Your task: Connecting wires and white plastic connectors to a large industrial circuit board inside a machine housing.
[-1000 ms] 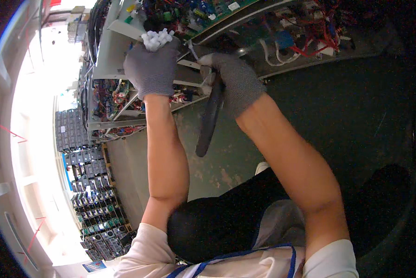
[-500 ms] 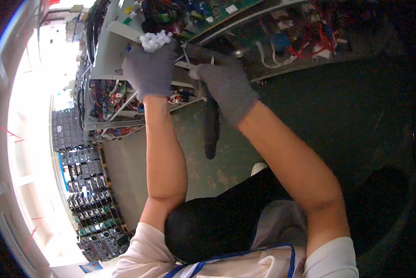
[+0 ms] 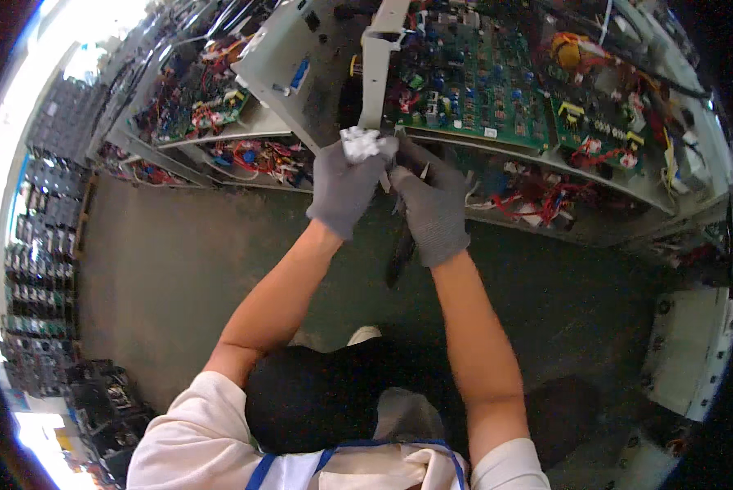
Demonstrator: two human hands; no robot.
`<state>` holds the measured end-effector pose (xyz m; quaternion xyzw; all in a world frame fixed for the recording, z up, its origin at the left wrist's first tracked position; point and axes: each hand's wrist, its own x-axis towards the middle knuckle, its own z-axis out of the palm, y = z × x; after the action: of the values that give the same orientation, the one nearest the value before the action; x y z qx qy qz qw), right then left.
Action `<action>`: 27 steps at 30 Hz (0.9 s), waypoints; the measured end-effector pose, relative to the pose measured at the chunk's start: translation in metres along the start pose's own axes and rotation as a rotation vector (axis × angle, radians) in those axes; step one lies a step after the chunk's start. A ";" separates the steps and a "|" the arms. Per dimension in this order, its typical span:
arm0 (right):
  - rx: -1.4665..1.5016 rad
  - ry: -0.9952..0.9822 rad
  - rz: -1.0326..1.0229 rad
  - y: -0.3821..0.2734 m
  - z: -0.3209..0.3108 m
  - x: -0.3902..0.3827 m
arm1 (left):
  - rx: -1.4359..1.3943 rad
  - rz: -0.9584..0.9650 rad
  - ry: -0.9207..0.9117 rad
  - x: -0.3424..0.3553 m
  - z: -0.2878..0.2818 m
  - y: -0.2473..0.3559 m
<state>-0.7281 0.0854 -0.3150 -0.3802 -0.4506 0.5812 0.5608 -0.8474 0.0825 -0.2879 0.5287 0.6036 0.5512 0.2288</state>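
My left hand (image 3: 346,189), in a grey knit glove, is closed around a bunch of small white plastic pieces (image 3: 360,144) that stick out above the fingers. Close beside it is my right hand (image 3: 437,204), gloved alike and closed, its thumb side almost touching the left fingers. A dark, long-handled tool (image 3: 400,257) hangs down from the right hand, and a thin pale tip shows above the thumb; its exact kind cannot be made out. Both hands are in front of a grey metal frame (image 3: 375,77) beside a green circuit board (image 3: 473,90).
Shelves with more circuit boards (image 3: 195,114) and tangled red wires (image 3: 546,196) run across the far side. Stacks of dark electronic modules (image 3: 40,278) line the left. A pale metal cabinet (image 3: 683,351) stands at the right, on the dark green floor (image 3: 170,245).
The view has swung, so the shelves now spread wider across the top. My hands have come closer together, the left still on the white pieces and the right on the dark-handled tool.
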 end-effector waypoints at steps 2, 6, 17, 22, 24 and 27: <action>-0.180 0.054 -0.102 0.013 0.000 0.003 | -0.079 -0.146 -0.109 0.002 0.008 0.008; -0.419 0.132 -0.065 -0.004 0.005 -0.011 | -0.188 -0.253 -0.071 0.003 0.012 0.002; -0.118 -0.014 0.078 -0.016 -0.003 -0.002 | -0.393 -0.738 0.139 0.011 0.026 0.029; -0.247 -0.060 0.001 -0.024 -0.008 0.005 | -0.539 -0.839 0.072 0.020 0.028 0.015; -0.294 -0.090 -0.036 -0.016 -0.009 0.008 | -0.427 -0.830 0.118 0.025 0.029 0.009; 0.032 -0.097 0.124 -0.013 -0.015 0.001 | -0.498 -0.825 0.013 0.015 0.033 0.024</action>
<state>-0.7098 0.0873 -0.3067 -0.3697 -0.4436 0.6396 0.5074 -0.8146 0.1056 -0.2710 0.1708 0.6140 0.5455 0.5443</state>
